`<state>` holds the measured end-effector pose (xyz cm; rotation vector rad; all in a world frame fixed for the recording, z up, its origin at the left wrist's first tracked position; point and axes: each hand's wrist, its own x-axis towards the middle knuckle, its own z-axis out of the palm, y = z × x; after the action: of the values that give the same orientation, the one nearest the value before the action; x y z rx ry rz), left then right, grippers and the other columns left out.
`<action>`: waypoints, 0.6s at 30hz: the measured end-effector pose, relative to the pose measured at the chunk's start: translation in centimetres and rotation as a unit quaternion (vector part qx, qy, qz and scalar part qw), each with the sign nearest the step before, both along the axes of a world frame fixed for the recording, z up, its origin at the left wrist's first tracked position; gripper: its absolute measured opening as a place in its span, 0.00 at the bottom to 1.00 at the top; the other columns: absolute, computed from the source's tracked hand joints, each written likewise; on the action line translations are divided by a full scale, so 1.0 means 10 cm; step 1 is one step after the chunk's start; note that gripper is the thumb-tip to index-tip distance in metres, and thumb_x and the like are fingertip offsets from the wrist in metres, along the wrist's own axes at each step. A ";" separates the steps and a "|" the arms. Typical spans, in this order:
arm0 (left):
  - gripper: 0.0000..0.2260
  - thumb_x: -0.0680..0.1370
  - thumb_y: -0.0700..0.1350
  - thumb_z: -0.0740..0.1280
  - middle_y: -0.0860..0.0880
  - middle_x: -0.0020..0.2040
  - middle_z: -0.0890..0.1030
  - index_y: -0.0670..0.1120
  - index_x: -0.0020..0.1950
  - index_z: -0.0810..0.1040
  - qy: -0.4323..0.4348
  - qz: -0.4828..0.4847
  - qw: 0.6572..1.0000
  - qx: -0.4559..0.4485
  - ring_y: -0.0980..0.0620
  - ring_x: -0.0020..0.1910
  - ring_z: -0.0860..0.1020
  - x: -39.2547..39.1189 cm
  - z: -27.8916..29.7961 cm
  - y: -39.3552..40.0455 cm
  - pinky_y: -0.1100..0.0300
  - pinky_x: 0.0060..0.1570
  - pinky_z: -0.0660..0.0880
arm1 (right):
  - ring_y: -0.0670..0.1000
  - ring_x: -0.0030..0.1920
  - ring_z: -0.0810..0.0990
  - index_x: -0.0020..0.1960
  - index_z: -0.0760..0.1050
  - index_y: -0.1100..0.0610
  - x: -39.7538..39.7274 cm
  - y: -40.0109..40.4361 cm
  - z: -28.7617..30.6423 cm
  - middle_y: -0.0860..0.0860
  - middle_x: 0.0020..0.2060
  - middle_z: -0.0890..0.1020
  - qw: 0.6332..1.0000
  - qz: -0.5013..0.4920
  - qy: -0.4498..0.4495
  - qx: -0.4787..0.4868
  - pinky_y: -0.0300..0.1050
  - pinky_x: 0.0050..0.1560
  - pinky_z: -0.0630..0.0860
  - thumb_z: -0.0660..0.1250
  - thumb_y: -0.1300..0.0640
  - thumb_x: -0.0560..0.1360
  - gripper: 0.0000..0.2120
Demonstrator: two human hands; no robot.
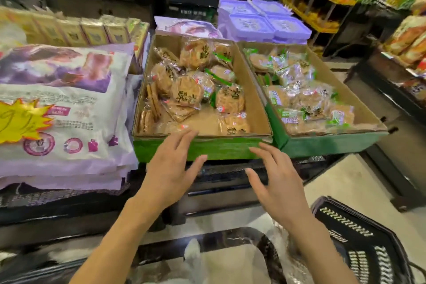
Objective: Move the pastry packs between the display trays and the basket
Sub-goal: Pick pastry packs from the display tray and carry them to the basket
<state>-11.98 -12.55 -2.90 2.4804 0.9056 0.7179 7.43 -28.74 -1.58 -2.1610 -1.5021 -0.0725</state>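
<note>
Head view shows both hands, left hand (169,172) and right hand (275,183), spread and holding nothing. Shiny crinkly pastry packs (187,92) fill the cardboard tray (251,97). Black plastic basket (359,244) sits nearby.

Two cardboard display trays sit side by side at the frame's centre, the left tray (253,108) and the right tray (359,108), each heaped with pastry packs too jumbled to count. One black basket (359,237) shows lower right. Four purple lidded tubs (265,21) show above. Two hands reach in.
</note>
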 end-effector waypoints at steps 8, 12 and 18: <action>0.25 0.80 0.61 0.59 0.49 0.64 0.78 0.49 0.72 0.70 -0.012 0.026 0.999 -0.037 0.53 0.61 0.73 0.61 -0.03 0.61 0.59 0.59 0.71 | 0.49 0.65 0.73 0.70 0.73 0.51 0.79 1.09 0.05 0.47 0.64 0.75 0.996 0.058 0.025 -0.057 0.48 0.61 0.75 0.69 0.50 0.79 0.21; 0.25 0.81 0.62 0.60 0.51 0.64 0.77 0.51 0.74 0.68 -0.019 0.062 0.996 -0.068 0.57 0.62 0.71 0.70 -0.05 0.91 0.71 0.61 0.61 | 0.50 0.66 0.71 0.75 0.65 0.46 1.15 1.67 0.06 0.45 0.66 0.72 0.972 0.123 0.017 -0.201 0.49 0.63 0.73 0.66 0.44 0.79 0.26; 0.29 0.79 0.65 0.59 0.53 0.66 0.77 0.55 0.77 0.62 0.021 0.149 0.984 -0.097 0.54 0.64 0.75 0.82 -0.12 1.00 0.56 0.60 0.73 | 0.55 0.69 0.70 0.78 0.60 0.49 1.46 2.35 0.00 0.51 0.70 0.71 0.906 0.175 -0.035 -0.384 0.52 0.65 0.72 0.69 0.43 0.77 0.34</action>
<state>-3.80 -2.54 -4.06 2.2214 1.3160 0.6381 22.03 -5.28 -1.57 -2.3995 -2.1982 0.6818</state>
